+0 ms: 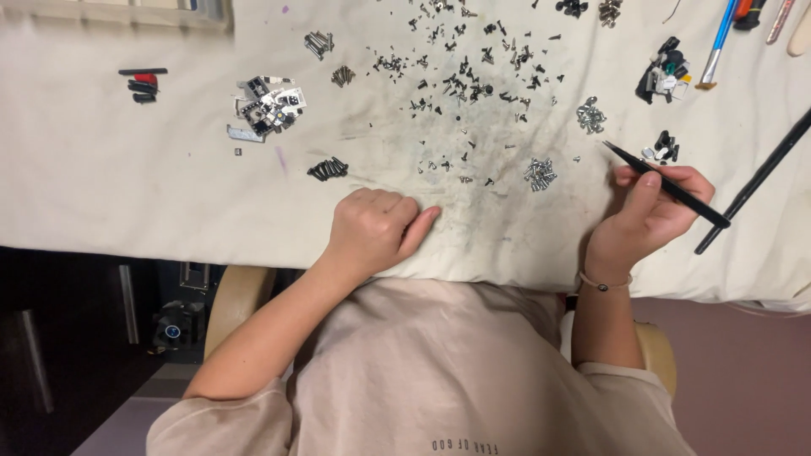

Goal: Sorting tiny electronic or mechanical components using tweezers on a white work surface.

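The person wears a loose, pale beige short-sleeved t-shirt (422, 371) with small dark lettering low on the front. A thin bracelet (604, 283) with a dark bead circles the right wrist.

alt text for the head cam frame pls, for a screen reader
Seen from above, a seated person's right hand holds black tweezers over a stained white cloth, while the left hand rests loosely curled on the cloth's near edge. Small dark screws lie scattered ahead, with sorted piles of silver screws and small parts around them.
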